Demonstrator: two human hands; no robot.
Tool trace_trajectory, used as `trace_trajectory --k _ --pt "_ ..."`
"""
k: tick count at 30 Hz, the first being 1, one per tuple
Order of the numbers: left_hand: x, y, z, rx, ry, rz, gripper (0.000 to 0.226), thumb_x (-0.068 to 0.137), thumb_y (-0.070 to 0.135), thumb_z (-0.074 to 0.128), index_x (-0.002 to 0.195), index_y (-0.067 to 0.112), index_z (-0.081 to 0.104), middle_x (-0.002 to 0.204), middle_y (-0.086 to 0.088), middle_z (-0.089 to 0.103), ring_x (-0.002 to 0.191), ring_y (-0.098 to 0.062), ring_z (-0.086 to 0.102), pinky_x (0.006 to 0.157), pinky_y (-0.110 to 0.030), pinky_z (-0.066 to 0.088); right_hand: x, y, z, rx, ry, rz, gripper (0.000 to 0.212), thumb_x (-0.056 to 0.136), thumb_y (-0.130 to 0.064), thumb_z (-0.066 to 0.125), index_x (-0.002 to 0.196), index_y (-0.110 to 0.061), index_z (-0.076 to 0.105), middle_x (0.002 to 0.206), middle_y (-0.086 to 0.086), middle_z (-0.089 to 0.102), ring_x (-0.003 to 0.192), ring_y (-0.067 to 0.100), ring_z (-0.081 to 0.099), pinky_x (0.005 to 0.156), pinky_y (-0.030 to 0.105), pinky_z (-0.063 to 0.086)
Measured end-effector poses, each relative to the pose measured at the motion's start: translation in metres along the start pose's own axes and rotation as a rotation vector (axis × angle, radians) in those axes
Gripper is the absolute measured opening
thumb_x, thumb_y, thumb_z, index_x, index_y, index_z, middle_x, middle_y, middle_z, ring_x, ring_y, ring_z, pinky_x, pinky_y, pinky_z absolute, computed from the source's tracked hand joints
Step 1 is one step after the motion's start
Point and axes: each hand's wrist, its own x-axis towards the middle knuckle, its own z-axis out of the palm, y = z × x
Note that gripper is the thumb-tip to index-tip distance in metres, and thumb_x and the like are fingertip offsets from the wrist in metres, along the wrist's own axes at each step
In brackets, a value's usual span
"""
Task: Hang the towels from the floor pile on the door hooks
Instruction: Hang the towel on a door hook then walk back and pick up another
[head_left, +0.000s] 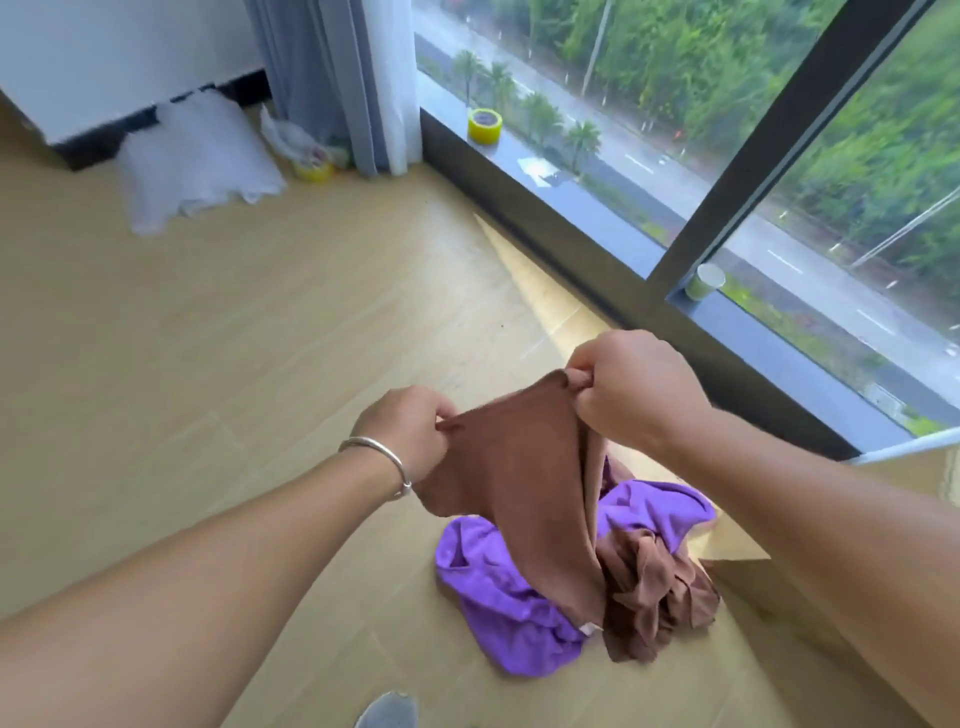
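Both hands are up over the floor pile, holding one soft brown microfibre towel (524, 467) by its top edge. The left hand (410, 431), with a silver bangle (382, 457) on the wrist, pinches one corner with its fingers curled tight on the cloth. The right hand (628, 389) pinches the other corner, bunched between thumb and curled fingers. The edge between them sags a little, not taut. Judgement: the towel is being spread to find an edge or loop for hooking.

The held towel hangs in a long limp fold; its lower end, with a small white tag, still reaches the pile. The cloth looks thin, matte and drapey, and will slump if gripped loosely.

The pile sits on the pale wood-look floor (260, 338), near the window. It holds a crumpled bright purple towel (509, 608) and a second brown towel, wrinkled and heaped (654, 597), touching each other.

No door or hooks in view, so nothing appears hung from here. The task looks early.

Elsewhere: a dark-framed window (753, 156) with a yellow tape roll (484, 126) and a pale green paper cup (704, 283) on its sill, a grey curtain (311, 78), and a white crinkled sheet (197, 156) against the wall.
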Motion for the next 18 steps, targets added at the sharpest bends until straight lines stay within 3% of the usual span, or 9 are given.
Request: trace_trajectory --k 4,9,13,18 --pt "-0.03 -0.03 -0.063 0.018 0.273 -0.073 0.021 0.084 0.014 0.051 0.085 0.031 0.064 0.084 0.007 0.05 0.08 -0.023 0.053 0.062 -0.029 0.036 0.024 -0.063 -0.051 -0.004 0.123 -0.148 0.019 0.085 -0.023 0.049 0.077 -0.022 0.067 0.076 -0.003 0.059 0.075 0.023 0.052 0.059 0.029 0.037" --pt "-0.08 -0.084 -0.131 -0.001 0.54 -0.236 0.019 0.078 0.012 0.044 0.088 0.028 0.046 0.07 0.006 0.057 0.067 -0.028 0.054 0.05 -0.03 0.029 0.05 -0.146 -0.095 0.007 0.179 -0.3 0.016 0.086 -0.023 0.049 0.074 -0.022 0.06 0.083 0.0 0.062 0.081 0.028 0.055 0.065 0.033 0.045" --pt "-0.124 -0.139 -0.188 -0.021 0.786 -0.336 0.02 0.087 0.015 0.044 0.093 0.029 0.056 0.081 -0.001 0.064 0.073 -0.031 0.055 0.059 -0.032 0.037 0.059 -0.212 -0.103 -0.019 0.195 -0.384 0.014 0.081 -0.014 0.051 0.077 -0.022 0.061 0.084 0.0 0.06 0.08 0.028 0.054 0.063 0.033 0.044" --pt "-0.185 -0.214 -0.236 0.013 0.947 -0.348 0.016 0.092 0.024 0.049 0.092 0.026 0.066 0.086 -0.004 0.067 0.075 -0.031 0.054 0.059 -0.034 0.039 0.059 -0.286 -0.082 -0.051 0.227 -0.448 0.017 0.075 -0.01 0.052 0.078 -0.024 0.06 0.075 -0.003 0.055 0.072 0.025 0.049 0.055 0.03 0.037"
